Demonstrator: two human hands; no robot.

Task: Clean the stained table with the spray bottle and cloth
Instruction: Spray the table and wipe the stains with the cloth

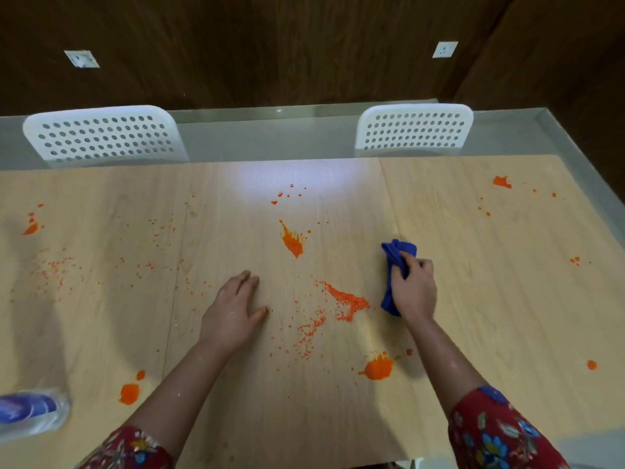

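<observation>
The right grip (414,289) is clutching a bunched blue cloth (395,252) on the table (473,265), the left grip (233,311) is resting flat and open, the spray bottle (30,409) is sitting far to its left, and wiping is probably risking smearing the orange stains (348,301) between both grips.

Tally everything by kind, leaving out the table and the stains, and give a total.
white chairs: 2
wall sockets: 2
blue cloth: 1
spray bottle: 1
Total: 6
</observation>
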